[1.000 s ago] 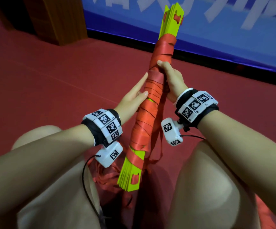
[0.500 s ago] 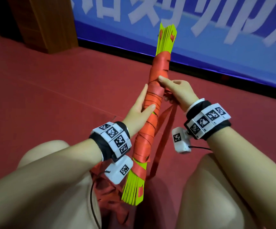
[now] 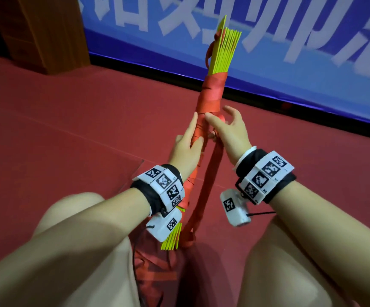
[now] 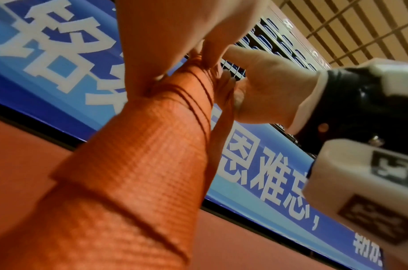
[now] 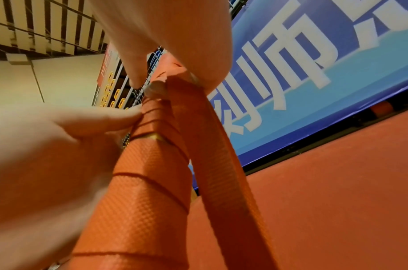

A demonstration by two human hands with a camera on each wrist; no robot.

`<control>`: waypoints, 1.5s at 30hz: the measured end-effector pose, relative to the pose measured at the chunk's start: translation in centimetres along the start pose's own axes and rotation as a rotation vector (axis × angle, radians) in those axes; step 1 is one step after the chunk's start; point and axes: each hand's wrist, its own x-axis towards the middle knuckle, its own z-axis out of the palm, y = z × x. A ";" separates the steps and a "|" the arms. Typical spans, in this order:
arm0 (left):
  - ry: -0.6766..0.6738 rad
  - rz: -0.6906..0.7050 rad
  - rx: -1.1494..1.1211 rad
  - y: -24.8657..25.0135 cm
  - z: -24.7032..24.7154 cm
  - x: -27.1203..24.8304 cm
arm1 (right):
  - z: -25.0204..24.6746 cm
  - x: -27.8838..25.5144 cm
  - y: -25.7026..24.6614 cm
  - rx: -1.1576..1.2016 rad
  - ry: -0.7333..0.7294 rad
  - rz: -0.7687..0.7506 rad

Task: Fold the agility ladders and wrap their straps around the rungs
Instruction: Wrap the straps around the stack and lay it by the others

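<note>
The bundle of yellow-green rungs [image 3: 226,52] stands tilted between the person's knees, its top fanning out above both hands and its lower end [image 3: 173,239] splaying just below the left wrist. Orange strap windings [image 3: 210,94] cover the bundle from just above the grip down past the left hand.

The left hand [image 3: 185,147] wraps the wound middle of the bundle from the left side, thumb lying across the near face of the windings and fingers stretched up along the far side; its grip is clamped on the bundle. In the left wrist view the fingertips [image 4: 207,54] press against the strap right at the upper edge of the hold.

The right hand [image 3: 228,131] sits just to the right of the left hand's grip and touching the same stretch of windings. Its thumb [image 3: 211,118] lies pressed on the windings while the other fingers curl behind; from the right wrist view the thumb and a finger [image 5: 134,78] pinch the loose strap [image 5: 219,151] where it leaves the bundle. Below that pinch the free strap [image 3: 208,185] hangs down to the right of the bundle, apart from it, towards the red floor [image 3: 68,129].

More slack orange webbing [image 3: 155,269] lies heaped on the floor below both grips, between the legs. Beyond the bundle's top runs a blue banner [image 3: 312,52] with white lettering
</note>
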 end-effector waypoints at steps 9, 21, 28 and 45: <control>-0.151 0.044 -0.268 1.0 1.3 -0.3 | -2.7 -0.2 0.2 0.000 0.083 -0.145; -0.242 0.009 -0.347 2.2 1.5 -1.3 | -4.7 0.1 -1.6 0.169 -0.084 -0.125; -0.084 0.033 -0.189 0.7 1.1 -1.3 | -4.7 0.8 -1.0 -0.085 -0.058 0.067; 0.055 0.003 -0.261 0.1 0.5 -0.2 | -4.2 1.1 -1.3 -0.402 -0.034 -0.158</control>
